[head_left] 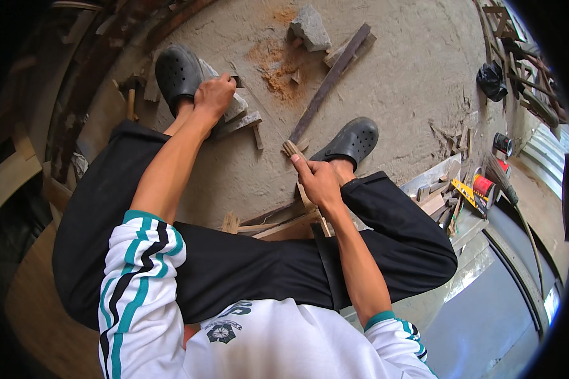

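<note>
My left hand (214,96) is closed in a fist beside the left black clog (176,71), over a grey stone-like slab (237,107). A small dark end shows past its fingers; the rest is hidden. My right hand (319,182), by the other clog (354,140), grips a short wooden handle (291,149) with the thumb along it. From that handle a long, dark, flat blade (329,85) runs away from me across the floor. Its far end lies over a wood offcut (360,48).
A grey concrete chunk (311,29) stands near orange sawdust (275,71) on the cement floor. Wood scraps (284,227) lie between my legs. To the right are a yellow-handled saw (466,194), a red can (484,186), a broom-like tool (501,174) and a black bag (492,81).
</note>
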A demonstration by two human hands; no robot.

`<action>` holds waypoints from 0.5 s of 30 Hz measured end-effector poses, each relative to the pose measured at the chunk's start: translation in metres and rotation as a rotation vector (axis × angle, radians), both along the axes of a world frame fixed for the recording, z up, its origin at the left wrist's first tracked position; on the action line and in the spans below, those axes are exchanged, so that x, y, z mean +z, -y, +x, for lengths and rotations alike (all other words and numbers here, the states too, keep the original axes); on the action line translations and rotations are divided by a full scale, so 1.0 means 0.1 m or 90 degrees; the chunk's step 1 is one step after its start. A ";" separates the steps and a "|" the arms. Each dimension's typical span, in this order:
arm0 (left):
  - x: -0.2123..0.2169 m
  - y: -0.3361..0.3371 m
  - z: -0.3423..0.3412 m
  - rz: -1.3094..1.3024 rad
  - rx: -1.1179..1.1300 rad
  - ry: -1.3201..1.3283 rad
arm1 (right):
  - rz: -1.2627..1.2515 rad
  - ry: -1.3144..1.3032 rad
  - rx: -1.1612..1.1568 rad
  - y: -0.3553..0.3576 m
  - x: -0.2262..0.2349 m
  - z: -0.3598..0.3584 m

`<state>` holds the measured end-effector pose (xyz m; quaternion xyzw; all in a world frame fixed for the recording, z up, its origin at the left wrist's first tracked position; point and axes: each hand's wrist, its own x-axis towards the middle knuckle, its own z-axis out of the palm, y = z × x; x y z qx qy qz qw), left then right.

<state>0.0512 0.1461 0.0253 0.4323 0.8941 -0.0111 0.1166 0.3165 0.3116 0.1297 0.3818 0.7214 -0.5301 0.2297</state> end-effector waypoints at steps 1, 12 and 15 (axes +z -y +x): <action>-0.01 0.01 -0.01 0.006 0.006 -0.002 | 0.005 0.007 0.006 -0.02 0.01 -0.02; 0.10 0.01 -0.03 0.100 0.115 0.070 | -0.142 -0.101 -0.127 -0.11 -0.26 0.19; 0.18 -0.09 -0.23 0.013 0.199 0.153 | -0.100 -0.134 -0.105 -0.04 -0.28 0.16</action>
